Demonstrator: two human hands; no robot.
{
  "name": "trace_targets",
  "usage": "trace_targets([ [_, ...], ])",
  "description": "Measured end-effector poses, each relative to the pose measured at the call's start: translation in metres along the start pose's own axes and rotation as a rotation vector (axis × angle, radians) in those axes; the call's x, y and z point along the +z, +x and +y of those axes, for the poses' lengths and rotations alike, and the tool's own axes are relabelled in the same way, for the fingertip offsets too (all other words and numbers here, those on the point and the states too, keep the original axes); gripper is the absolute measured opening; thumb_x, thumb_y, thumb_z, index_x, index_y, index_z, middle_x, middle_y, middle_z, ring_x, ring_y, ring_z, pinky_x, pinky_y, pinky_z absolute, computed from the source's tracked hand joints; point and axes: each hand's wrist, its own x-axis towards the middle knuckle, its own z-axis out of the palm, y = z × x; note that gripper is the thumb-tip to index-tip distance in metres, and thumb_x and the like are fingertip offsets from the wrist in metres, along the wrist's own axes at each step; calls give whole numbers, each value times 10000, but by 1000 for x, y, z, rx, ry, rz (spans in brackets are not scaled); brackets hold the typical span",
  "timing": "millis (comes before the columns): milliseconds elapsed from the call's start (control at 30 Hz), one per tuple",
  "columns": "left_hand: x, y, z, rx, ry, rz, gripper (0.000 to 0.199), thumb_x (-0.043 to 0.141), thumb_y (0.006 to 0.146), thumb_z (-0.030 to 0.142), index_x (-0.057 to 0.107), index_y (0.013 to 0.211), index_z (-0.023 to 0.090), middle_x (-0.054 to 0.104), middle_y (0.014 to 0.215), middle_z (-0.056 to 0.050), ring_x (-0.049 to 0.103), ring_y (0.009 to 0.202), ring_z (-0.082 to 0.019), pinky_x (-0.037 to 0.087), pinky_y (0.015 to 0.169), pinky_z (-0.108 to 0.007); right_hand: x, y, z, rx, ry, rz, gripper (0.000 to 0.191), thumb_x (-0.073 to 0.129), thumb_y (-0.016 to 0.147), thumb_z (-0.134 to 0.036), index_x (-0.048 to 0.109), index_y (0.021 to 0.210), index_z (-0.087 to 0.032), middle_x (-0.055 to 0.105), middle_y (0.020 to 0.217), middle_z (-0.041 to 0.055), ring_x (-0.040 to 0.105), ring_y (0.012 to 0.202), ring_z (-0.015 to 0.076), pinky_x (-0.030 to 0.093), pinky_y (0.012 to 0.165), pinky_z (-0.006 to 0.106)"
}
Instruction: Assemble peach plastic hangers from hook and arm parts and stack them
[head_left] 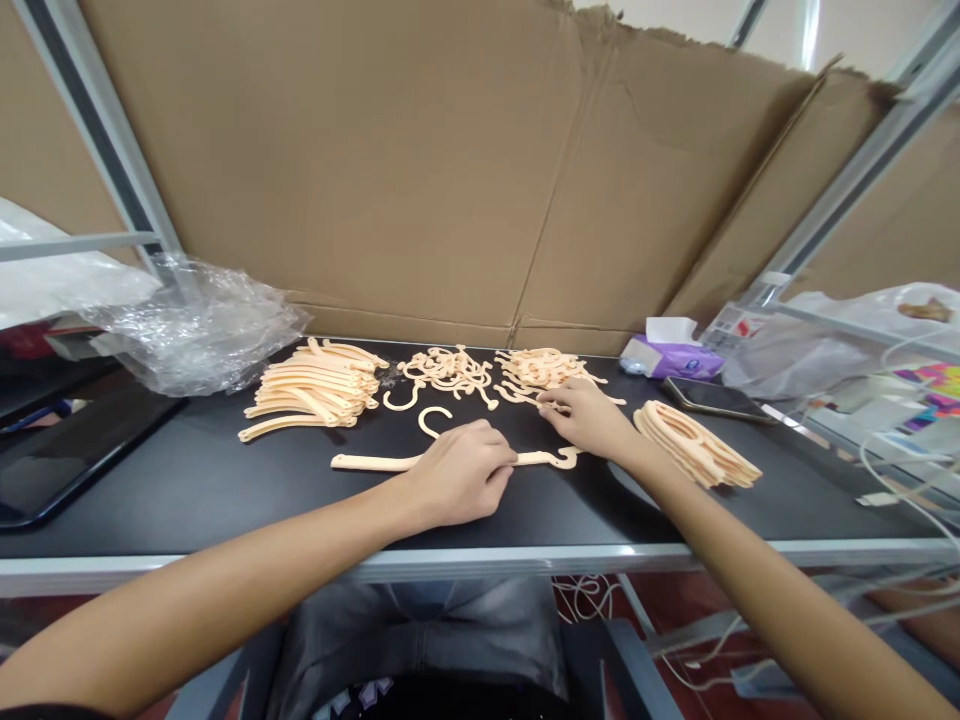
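Observation:
My left hand (461,472) is closed around the middle of a long peach plastic hanger piece (375,463), which lies level near the table's front. A curved hook (435,418) sticks up beside that hand. My right hand (589,415) pinches at the front edge of a pile of small peach parts (544,368); its fingertips touch a thin piece there. Left of that pile lie a heap of peach hooks (454,372) and a stack of long curved arms (315,385). Folded peach pieces (694,445) rest to the right of my right hand.
Crumpled clear plastic (202,325) and a dark tablet-like device (75,450) are at left. A purple tissue pack (671,355), a phone (716,398) and cables (900,490) are at right. Cardboard (375,170) stands behind the black table (225,500).

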Motion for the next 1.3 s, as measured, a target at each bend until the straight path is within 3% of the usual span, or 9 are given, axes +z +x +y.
trace_targets([
  [367,1,1,0,12,0,11,196,541,900,128,736,896,145,738,928,-83,656,895,-213,532,819,-327,-2,5,-2,-292,-148,19,242,494,910,-115,729,868,-155,673,832,116,562,854,241,409,791,346],
  [467,1,0,1,19,3,21,190,545,892,125,734,882,144,738,917,-81,655,884,-216,529,806,-329,-5,6,-2,-337,-123,139,227,486,934,-151,703,871,-173,678,805,103,566,822,235,422,773,347],
  [633,-1,3,0,8,7,71,173,542,897,147,700,828,161,719,874,-65,643,856,-204,517,789,-316,-11,9,-10,-295,-31,461,237,427,1001,-239,652,962,-176,692,860,107,591,816,228,475,770,363],
  [800,-16,11,-14,-114,38,257,148,540,929,248,614,840,157,661,892,-88,599,913,-229,504,834,-360,-21,6,-40,-189,206,692,172,482,979,-246,647,980,-198,684,829,62,619,755,200,499,720,348],
  [967,-34,13,-28,-121,45,448,204,493,983,317,600,1049,157,676,1072,-108,594,1053,-243,465,972,-412,-16,5,-93,-107,583,606,154,509,964,-273,645,992,-207,691,855,40,642,761,181,517,719,334],
  [1033,-41,12,-30,-113,9,437,226,440,1002,281,596,1107,153,682,1103,-110,608,1063,-232,469,964,-391,-10,8,-114,-100,727,545,153,501,973,-279,635,999,-209,694,894,41,649,805,175,520,748,327],
  [1133,-54,7,-35,-123,-65,379,269,369,1015,229,624,1034,147,696,906,-64,640,836,-174,492,783,-296,-1,18,-139,-107,866,488,150,489,982,-283,620,1013,-216,696,908,35,648,811,165,520,741,313],
  [1200,-66,-3,-42,-133,-52,347,282,381,1007,225,645,946,147,668,788,-32,598,692,-144,454,673,-262,3,24,-151,-148,864,441,144,488,978,-273,618,1001,-215,695,926,41,645,833,168,517,763,320],
  [1300,-89,-29,-56,-138,8,311,231,464,972,227,669,898,150,673,792,-27,583,699,-139,418,660,-252,6,28,-164,-195,807,371,113,522,953,-250,620,991,-209,690,939,49,638,852,173,507,797,332],
])
